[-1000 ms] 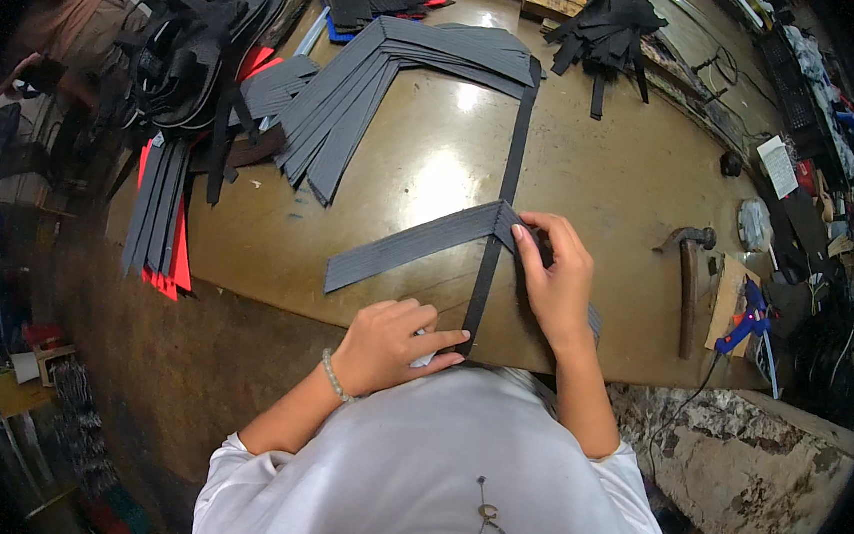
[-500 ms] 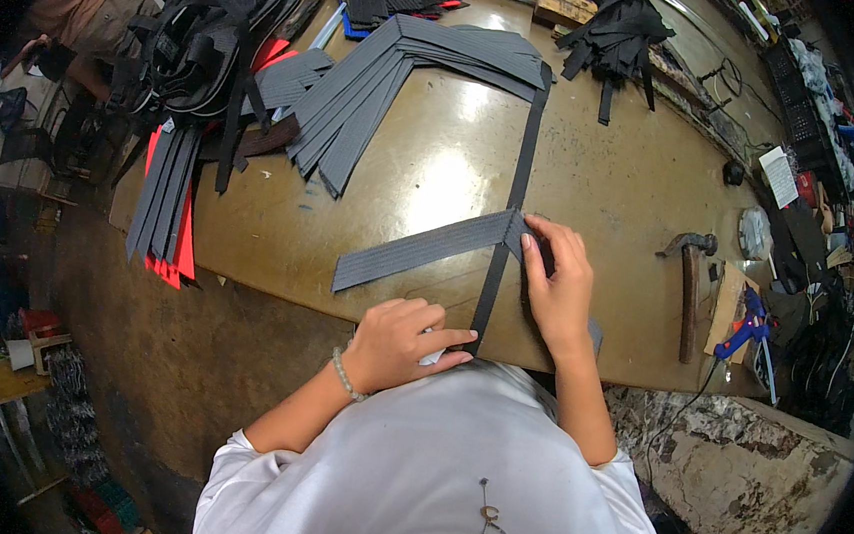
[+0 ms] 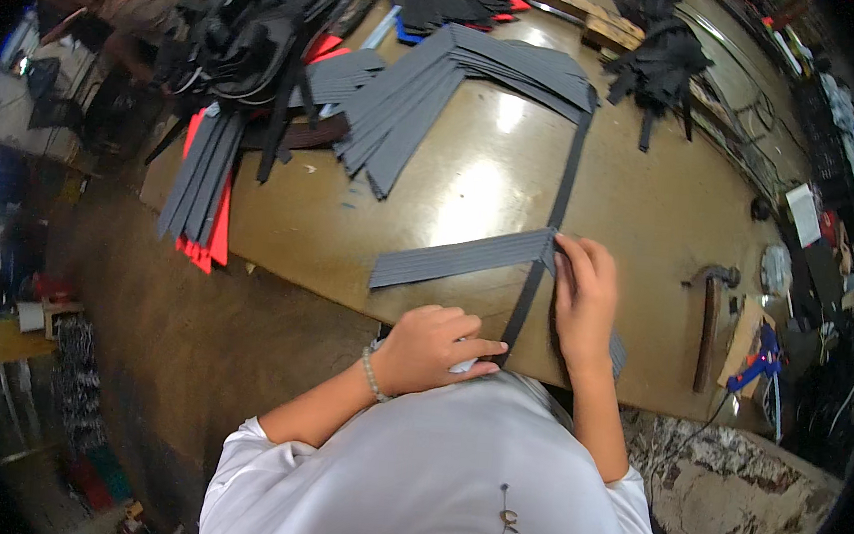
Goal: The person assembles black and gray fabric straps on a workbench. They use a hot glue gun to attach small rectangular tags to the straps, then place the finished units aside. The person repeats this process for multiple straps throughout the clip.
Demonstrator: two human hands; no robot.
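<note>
A bent grey ribbed strip [image 3: 463, 258] lies across a long black strap [image 3: 570, 173] on the table. My right hand [image 3: 588, 298] grips the bend of this strip, thumb and fingers closed at its peak, and hides much of its right part. My left hand [image 3: 432, 350] pinches the near end of the strap at the table's front edge. Something small and white [image 3: 463, 365] shows under the left fingers; I cannot make out what it is. From there the strap runs away to a fanned stack of bent grey strips [image 3: 410, 95].
Black sandals with straps [image 3: 249, 37] are heaped at the far left, above hanging grey strips [image 3: 204, 174] and red pieces [image 3: 221, 221]. A hammer [image 3: 710, 329] and a blue glue gun [image 3: 759, 361] lie at the right. Bundled black straps [image 3: 660, 70] sit at the back.
The whole view has shifted, so the table and its things appear further right. Both hands keep nearly the same places on the strip and the strap.
</note>
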